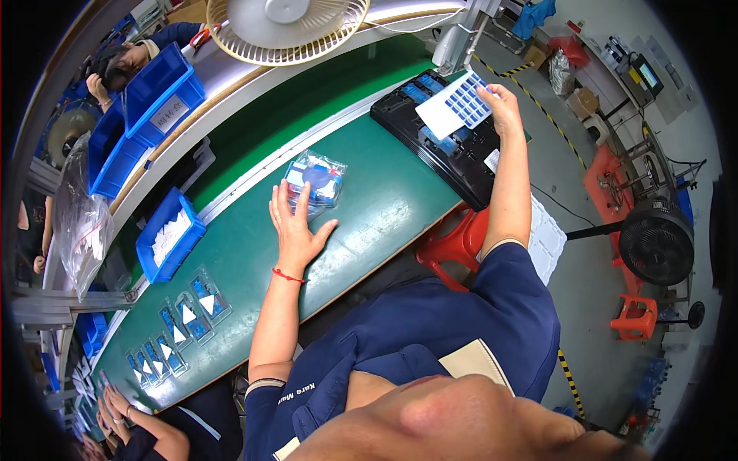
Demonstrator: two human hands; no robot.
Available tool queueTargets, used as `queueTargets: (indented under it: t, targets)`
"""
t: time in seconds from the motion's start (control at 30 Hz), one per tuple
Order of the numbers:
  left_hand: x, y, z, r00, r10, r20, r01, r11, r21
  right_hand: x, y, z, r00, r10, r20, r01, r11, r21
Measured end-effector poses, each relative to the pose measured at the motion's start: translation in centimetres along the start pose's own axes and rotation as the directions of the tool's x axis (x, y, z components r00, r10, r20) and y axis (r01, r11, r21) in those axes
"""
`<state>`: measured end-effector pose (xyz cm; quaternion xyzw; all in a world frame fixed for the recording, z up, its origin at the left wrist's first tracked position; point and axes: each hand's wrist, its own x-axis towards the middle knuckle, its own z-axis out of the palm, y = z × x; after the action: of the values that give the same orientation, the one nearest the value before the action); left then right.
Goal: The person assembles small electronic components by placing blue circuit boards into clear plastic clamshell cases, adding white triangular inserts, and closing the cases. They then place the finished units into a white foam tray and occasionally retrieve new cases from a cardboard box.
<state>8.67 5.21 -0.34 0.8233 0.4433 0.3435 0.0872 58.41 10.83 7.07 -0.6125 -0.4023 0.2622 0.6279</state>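
Observation:
My left hand [296,230] lies over the green tabletop with its fingers spread. Its fingertips rest on the near edge of a small pile of clear plastic packs [329,196] with blue and white contents. Off to the right, my right hand [503,110] is raised and pinches the edge of a white sheet of blue labels [466,103], rectangular and set in rows. Below that sheet stands a black plastic tray [419,137] with blue items in some of its compartments, partly covered by the sheet.
Several clear packs [184,313] with white triangles lie at the left. A blue bin [148,252] holds white pieces; more blue bins [165,92] sit on the rail beside a fan [288,54]. Another person's hands [115,403] are at lower left. A red stool [453,250] stands under the table edge.

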Motion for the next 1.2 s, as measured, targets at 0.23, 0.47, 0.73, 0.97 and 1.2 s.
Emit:
queueTargets:
  t: [0.23, 0.47, 0.73, 0.97, 1.2]
  targets:
    - [-0.3, -0.5, 0.0, 0.997, 0.009, -0.071, -0.009, 1.0, -0.004, -4.8, -0.8, 7.7, 0.949, 0.047, 0.313, -0.225, 0.795, 0.563]
    - [-0.2, -0.8, 0.2, 0.991, -0.041, -0.125, 0.043, 0.999, 0.009, -8.1, -1.2, 13.3, 0.806, 0.036, 0.59, -0.43, 0.72, 0.544]
    - [2.0, 2.5, 2.2, 0.991, -0.094, -0.092, 0.11, 0.976, 0.185, -9.2, -0.6, 14.4, 0.689, 0.066, 0.722, -0.444, 0.825, 0.349]
    - [2.0, -0.3, 2.5, 0.974, -0.097, -0.204, 0.145, 0.961, 0.237, -11.4, 3.1, 16.8, 0.719, 0.223, 0.659, -0.287, 0.958, -0.011]
    - [-3.7, -3.7, -4.2, 0.943, -0.135, -0.304, 0.246, 0.898, 0.364, -14.2, 1.7, 23.9, 0.609, 0.173, 0.774, -0.079, 0.984, -0.157]
